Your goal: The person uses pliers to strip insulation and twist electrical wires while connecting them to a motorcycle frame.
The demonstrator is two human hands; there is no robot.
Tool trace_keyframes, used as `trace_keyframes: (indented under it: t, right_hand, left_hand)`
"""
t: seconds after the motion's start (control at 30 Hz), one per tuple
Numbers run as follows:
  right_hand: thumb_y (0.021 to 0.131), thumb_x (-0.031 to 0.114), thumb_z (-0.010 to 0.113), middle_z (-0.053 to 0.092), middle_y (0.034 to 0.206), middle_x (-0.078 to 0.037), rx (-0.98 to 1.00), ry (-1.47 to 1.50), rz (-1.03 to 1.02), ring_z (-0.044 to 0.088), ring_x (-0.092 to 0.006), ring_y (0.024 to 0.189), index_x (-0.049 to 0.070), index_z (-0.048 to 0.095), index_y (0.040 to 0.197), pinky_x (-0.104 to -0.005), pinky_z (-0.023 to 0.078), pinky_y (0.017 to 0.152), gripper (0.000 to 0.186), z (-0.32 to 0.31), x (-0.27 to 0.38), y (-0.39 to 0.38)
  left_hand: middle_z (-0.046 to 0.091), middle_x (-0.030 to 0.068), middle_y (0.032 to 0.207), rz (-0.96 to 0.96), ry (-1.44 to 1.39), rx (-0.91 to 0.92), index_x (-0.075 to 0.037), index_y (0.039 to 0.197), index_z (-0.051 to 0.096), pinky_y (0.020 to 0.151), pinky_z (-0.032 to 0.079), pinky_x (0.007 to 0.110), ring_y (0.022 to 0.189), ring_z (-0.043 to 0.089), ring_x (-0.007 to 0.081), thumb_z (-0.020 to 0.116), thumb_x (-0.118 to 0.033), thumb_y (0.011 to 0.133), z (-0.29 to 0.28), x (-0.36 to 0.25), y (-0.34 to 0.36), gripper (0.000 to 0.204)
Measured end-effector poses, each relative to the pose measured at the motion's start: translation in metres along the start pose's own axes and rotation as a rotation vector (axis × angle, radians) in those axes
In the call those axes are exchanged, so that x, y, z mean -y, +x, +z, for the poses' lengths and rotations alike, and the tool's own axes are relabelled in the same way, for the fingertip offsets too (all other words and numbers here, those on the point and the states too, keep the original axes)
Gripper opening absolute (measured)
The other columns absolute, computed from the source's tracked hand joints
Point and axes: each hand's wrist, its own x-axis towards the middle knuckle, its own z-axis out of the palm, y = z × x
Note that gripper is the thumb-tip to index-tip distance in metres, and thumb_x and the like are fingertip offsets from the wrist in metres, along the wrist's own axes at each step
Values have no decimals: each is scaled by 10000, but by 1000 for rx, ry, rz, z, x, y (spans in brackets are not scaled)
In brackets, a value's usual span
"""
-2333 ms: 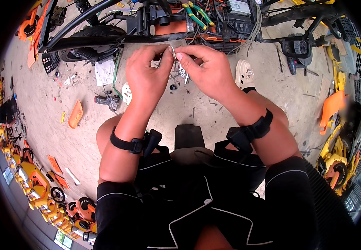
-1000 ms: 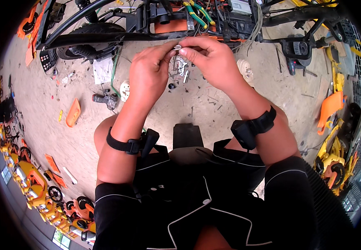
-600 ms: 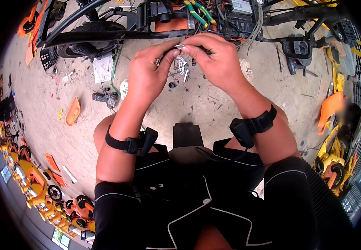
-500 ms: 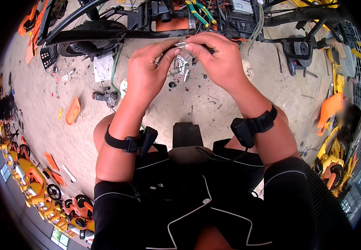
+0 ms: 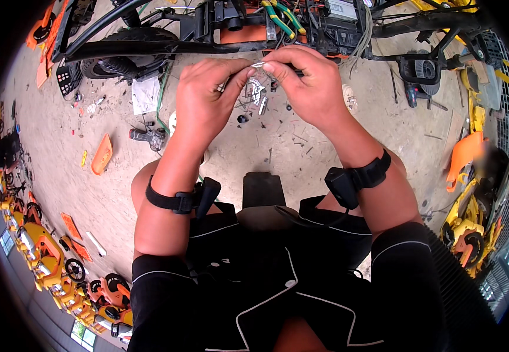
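My left hand (image 5: 205,94) and my right hand (image 5: 308,82) meet at the fingertips in front of a black vehicle frame (image 5: 154,48). Between them is a small, thin, whitish strip (image 5: 258,64), with one end pinched by the thumb and forefinger of each hand. Its exact kind is too small to make out, and the fingers cover its ends. Below the fingertips, several small silver metal parts (image 5: 256,94) lie in a pile on the floor. Pliers with green and yellow handles (image 5: 282,22) rest on the frame just beyond my right hand.
A cordless power tool (image 5: 149,137) and an orange plastic panel (image 5: 102,155) lie on the concrete to the left. Another drill (image 5: 411,94) is at the right, under the frame. Grey cables (image 5: 360,41) hang from the frame. Yellow and orange vehicles (image 5: 49,252) line the lower left.
The whitish strip looked like a small open loop before and now appears narrower and straighter between the fingertips. My left hand has shifted very slightly left; the right has barely moved.
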Motion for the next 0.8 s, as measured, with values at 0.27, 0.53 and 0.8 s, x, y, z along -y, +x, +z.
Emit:
trace_keyframes:
  t: [0.27, 0.53, 0.8]
  right_hand:
    - [872, 135, 710, 662, 886, -89, 73, -28, -22, 613, -235, 755, 17, 666, 938, -332, 503, 688, 143, -1, 2, -1]
    - [847, 145, 738, 663, 953, -82, 87, 32, 0, 641, -243, 852, 48, 685, 1022, -336, 525, 747, 207, -8, 0, 4]
    - [768, 94, 765, 647, 950, -65, 86, -250, -407, 624, -274, 847, 77, 679, 962, -347, 522, 727, 213, -10, -7, 6]
  left_hand:
    - [713, 87, 879, -16, -168, 78, -38, 937, 729, 770, 492, 308, 817, 652, 217, 750, -92, 839, -5, 2, 3, 114]
    - [705, 97, 934, -132, -252, 127, -22, 974, 718, 786, 499, 300, 860, 647, 207, 724, -113, 877, -9, 3, 2, 133]
    - [685, 78, 892, -215, -364, 195, -24, 963, 717, 748, 483, 291, 817, 617, 188, 726, -133, 880, -11, 0, 0, 138]
